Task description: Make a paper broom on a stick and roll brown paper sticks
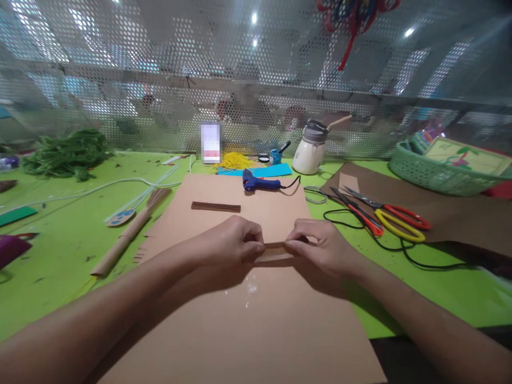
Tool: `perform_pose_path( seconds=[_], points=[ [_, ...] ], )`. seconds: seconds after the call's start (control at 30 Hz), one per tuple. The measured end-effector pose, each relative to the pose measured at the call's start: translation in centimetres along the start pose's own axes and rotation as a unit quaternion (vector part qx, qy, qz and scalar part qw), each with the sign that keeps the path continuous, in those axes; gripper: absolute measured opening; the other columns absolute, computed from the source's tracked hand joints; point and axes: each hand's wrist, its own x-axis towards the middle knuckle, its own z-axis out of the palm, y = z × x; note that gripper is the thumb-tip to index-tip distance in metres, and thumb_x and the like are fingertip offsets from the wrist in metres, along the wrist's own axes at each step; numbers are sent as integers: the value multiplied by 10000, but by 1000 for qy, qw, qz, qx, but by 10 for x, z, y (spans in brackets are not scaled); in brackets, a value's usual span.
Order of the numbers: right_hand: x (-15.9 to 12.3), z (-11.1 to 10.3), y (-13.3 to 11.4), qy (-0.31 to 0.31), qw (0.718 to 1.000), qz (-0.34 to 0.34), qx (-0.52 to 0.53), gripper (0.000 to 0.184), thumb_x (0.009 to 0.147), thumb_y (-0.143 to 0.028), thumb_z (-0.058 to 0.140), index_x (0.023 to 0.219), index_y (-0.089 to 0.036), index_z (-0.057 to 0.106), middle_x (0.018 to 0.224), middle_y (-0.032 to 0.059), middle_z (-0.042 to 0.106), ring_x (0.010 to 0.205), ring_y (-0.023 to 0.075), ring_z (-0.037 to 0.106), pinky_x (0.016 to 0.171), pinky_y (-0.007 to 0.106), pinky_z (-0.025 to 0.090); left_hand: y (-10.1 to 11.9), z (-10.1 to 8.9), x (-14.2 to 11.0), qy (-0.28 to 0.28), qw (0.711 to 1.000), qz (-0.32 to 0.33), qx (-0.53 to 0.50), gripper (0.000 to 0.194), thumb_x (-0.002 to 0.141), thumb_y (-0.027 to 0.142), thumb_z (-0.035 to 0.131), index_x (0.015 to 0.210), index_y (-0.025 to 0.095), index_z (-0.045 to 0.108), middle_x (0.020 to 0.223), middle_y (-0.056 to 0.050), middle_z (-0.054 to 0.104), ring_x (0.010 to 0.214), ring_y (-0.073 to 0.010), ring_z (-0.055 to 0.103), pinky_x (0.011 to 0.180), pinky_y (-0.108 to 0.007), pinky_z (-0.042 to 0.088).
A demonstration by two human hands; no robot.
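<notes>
Between my two hands stretches a thin brown paper strip [274,245], raised a little above a large tan sheet of paper [260,325]. My left hand [236,241] pinches its left end between thumb and fingers, and my right hand [316,242] pinches the right end. Fingers cover both ends of the strip. Beyond my left hand lies a folded or stacked dark brown paper piece [216,207]. A blue glue gun [262,182] rests on its side at the far end of the sheet. Shiny spots show on the paper below my hands.
Scissors with yellow and red handles [400,218] and a black cord lie right. A green basket [420,168], white bottle [310,154] and small blue paint jar [276,156] stand behind. At left are a rolled paper broom shape [128,234] and green yarn [68,154].
</notes>
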Motion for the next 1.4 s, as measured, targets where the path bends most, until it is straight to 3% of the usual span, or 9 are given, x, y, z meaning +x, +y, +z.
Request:
perform_pose_path(
  seconds=[0.17,0.33,0.53,0.7,0.93,1.13,1.2,1.33,1.4],
  points=[
    [2,-8,5,-29,999,25,5,157,829,-172,613,687,-164,681,667,4,637,630,126,559,598,242,406,-4,-5,0,-11,1000,-2,6,166,815,262,490,738,198,622,671,5,671,627,-159,593,537,-237,398],
    [2,-21,12,-114,983,136,38,217,850,-284,612,684,-162,681,547,-17,602,515,106,519,509,222,378,-5,-11,2,-46,997,-7,-56,166,819,266,527,711,181,621,648,-4,682,624,-151,618,569,-232,432],
    [2,-26,16,-178,960,190,103,256,893,-371,561,860,-157,698,513,-10,624,482,130,605,504,224,417,-10,-15,4,-51,996,-1,-70,164,822,268,535,706,180,611,633,-5,674,614,-153,615,574,-239,438],
    [3,-25,16,-165,970,165,72,219,900,-335,563,827,-158,671,474,-49,538,429,96,508,472,209,372,-15,-18,5,-22,999,8,-35,167,804,260,539,695,183,640,664,6,672,637,-143,594,564,-225,401],
    [2,-26,24,-160,967,165,106,225,906,-347,567,962,-160,679,540,-43,574,428,81,490,460,199,353,-26,-23,7,-26,997,28,-67,191,818,301,542,746,172,662,687,2,667,636,-128,570,578,-219,393],
    [1,-26,24,-156,963,171,136,255,898,-382,599,832,-144,663,508,-37,558,439,87,520,460,195,370,-25,-19,8,-13,997,31,-65,140,781,239,547,705,169,641,687,2,646,667,-140,564,580,-224,387],
    [0,-27,26,-135,958,169,191,288,900,-420,606,884,-142,683,575,-13,606,465,92,553,469,198,395,-24,-20,7,-10,994,35,-100,151,809,265,545,725,167,623,682,8,629,660,-134,552,588,-225,391],
    [1,-30,35,-27,936,151,318,342,926,-461,572,998,-163,725,776,35,673,655,111,622,613,213,495,-24,-25,6,-29,977,53,-206,192,841,302,583,721,153,601,644,25,590,633,-111,520,612,-223,378],
    [1,-30,37,-10,925,152,348,305,926,-429,587,1057,-189,721,826,35,682,711,122,638,654,224,518,-25,-25,6,-36,968,59,-243,194,842,296,607,716,148,605,634,31,578,627,-103,514,626,-224,375]
  ],
)
